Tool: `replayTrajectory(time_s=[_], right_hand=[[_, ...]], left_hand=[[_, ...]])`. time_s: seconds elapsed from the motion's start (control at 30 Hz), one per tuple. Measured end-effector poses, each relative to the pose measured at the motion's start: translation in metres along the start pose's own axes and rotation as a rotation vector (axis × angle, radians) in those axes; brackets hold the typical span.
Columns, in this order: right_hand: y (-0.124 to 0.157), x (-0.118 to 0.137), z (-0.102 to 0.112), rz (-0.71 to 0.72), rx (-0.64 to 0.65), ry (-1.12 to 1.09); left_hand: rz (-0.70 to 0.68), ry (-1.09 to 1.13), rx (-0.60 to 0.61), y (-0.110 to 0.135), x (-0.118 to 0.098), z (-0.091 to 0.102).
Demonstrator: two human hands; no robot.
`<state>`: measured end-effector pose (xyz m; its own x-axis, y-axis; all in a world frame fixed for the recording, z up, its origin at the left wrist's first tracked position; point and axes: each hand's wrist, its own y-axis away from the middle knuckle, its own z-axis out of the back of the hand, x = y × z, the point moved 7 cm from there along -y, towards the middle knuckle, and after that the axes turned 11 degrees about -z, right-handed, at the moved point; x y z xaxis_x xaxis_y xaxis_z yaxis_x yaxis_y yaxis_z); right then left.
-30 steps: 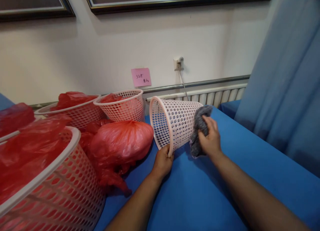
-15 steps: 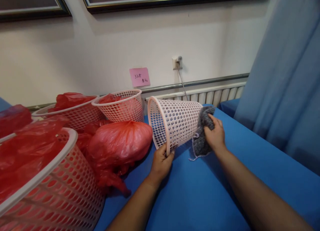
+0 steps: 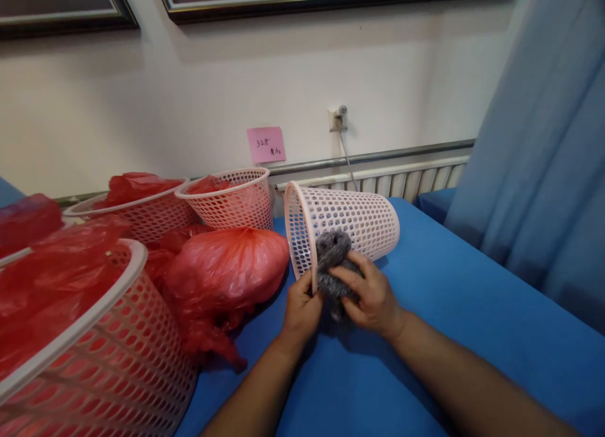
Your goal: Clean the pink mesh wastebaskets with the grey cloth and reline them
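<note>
While the basket (image 3: 357,211) is pinched by the left hand (image 3: 301,309), the cloth (image 3: 333,248) squeezed in the right hand (image 3: 374,296) has been moved from bottom (image 3: 395,226) to rim (image 3: 309,232). Another part is touched.

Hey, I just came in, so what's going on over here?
A person's left hand grips the rim of a pale pink basket tipped on its side. The right hand holds a gray cloth against the basket near that rim. A red bag lies to the left, among baskets holding red plastic.
</note>
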<state>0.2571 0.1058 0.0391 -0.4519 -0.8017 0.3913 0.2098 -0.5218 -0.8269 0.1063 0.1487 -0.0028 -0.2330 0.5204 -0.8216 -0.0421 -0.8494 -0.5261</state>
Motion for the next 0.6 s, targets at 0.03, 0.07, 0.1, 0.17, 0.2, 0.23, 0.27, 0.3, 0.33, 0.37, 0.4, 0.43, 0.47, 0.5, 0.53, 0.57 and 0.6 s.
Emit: replayTrajectory(time_s=[0.03,0.07,0.1,0.17,0.2,0.23,0.27,0.3,0.33,0.37,0.4,0.43,0.47,0.5,0.53,0.57,0.6], right_hand=[[-0.003,-0.015,0.006,-0.049,-0.04,0.026],[-0.006,-0.035,0.015,-0.129,-0.112,0.056],[-0.008,-0.059,0.027,-0.236,-0.206,0.084],[-0.006,-0.112,0.051,-0.511,-0.404,0.113],[-0.002,-0.137,0.059,-0.656,-0.467,0.111],[0.003,-0.158,0.065,-0.786,-0.513,0.098],[0.007,-0.171,0.067,-0.875,-0.537,0.085],[0.008,-0.176,0.067,-0.909,-0.543,0.076],[0.007,-0.172,0.065,-0.882,-0.534,0.075],[0.004,-0.158,0.061,-0.8,-0.502,0.083],[-0.001,-0.138,0.053,-0.679,-0.445,0.093],[-0.004,-0.112,0.043,-0.54,-0.374,0.102],[-0.006,-0.084,0.031,-0.406,-0.279,0.096],[-0.006,-0.058,0.019,-0.289,-0.19,0.081],[-0.004,-0.033,0.009,-0.177,-0.107,0.056],[-0.001,-0.013,0.0,-0.082,-0.035,0.023],[0.001,0.002,-0.006,-0.009,0.015,-0.01]], left_hand=[[0.011,0.029,-0.013,-0.001,-0.002,0.001],[0.029,0.06,-0.027,-0.002,-0.001,0.002],[0.049,0.092,-0.036,-0.003,0.0,0.002],[0.082,0.135,-0.04,-0.006,0.008,0.001],[0.096,0.14,-0.032,-0.006,0.013,0.0],[0.105,0.131,-0.02,-0.007,0.018,-0.001],[0.106,0.109,-0.005,-0.007,0.022,-0.003],[0.101,0.076,0.013,-0.008,0.025,-0.004],[0.089,0.035,0.031,-0.008,0.028,-0.005],[0.074,-0.012,0.051,-0.007,0.028,-0.006],[0.056,-0.059,0.075,-0.007,0.028,-0.007],[0.039,-0.098,0.102,-0.006,0.026,-0.008],[0.025,-0.123,0.133,-0.005,0.024,-0.009],[0.012,-0.128,0.154,-0.004,0.021,-0.009],[-0.001,-0.114,0.15,-0.002,0.017,-0.009],[-0.011,-0.09,0.117,-0.001,0.013,-0.006],[-0.018,-0.06,0.069,-0.001,0.009,-0.002]])
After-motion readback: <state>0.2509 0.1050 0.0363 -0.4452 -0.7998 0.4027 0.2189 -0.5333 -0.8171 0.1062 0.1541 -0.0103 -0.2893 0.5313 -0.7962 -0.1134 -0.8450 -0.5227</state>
